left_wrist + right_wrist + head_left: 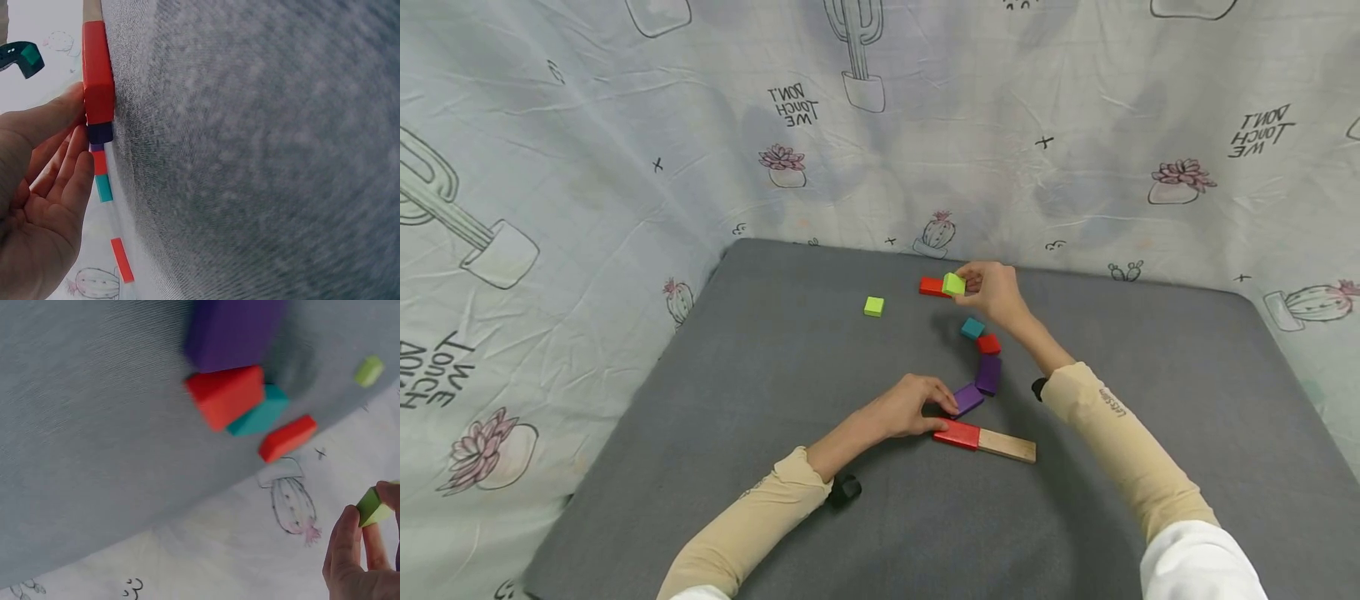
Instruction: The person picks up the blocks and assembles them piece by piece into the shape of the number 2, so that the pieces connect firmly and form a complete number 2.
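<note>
In the head view my right hand [995, 293] pinches a lime-green block [953, 284] between thumb and fingers. It is in the air, in front of a red block [932, 287] near the back edge. My left hand [908, 408] is lower on the table. Its thumb touches the end of a red block [957, 434], and its fingertips are at a purple block [967, 400]. That red block meets a plain wooden block [1007, 446] end to end. A second purple block [988, 375], a small red block [988, 343] and a teal block [973, 327] curve away behind them.
Another lime-green block [873, 307] lies alone, left of the far red block. The grey tabletop [760, 350] meets a patterned cloth [970, 150] behind and at the sides. Black wrist cameras [845, 490] sit under the sleeves.
</note>
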`<action>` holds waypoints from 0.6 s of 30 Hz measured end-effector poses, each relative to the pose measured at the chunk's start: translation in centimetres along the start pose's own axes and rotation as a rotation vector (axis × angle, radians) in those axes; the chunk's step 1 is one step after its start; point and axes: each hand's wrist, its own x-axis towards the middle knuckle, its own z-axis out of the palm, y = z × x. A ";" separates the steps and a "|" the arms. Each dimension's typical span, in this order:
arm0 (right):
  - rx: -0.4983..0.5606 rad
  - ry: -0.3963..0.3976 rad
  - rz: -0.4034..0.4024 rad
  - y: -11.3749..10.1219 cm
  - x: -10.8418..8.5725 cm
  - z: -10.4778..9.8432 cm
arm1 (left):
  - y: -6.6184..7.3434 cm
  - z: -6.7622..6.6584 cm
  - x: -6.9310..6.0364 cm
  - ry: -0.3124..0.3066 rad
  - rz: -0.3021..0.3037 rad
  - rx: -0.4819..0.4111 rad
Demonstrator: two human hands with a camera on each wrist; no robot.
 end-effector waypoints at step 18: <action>-0.257 -0.243 -0.015 3.4 -0.4 2.7 | -0.2 0.2 -0.2 0.006 0.001 -0.008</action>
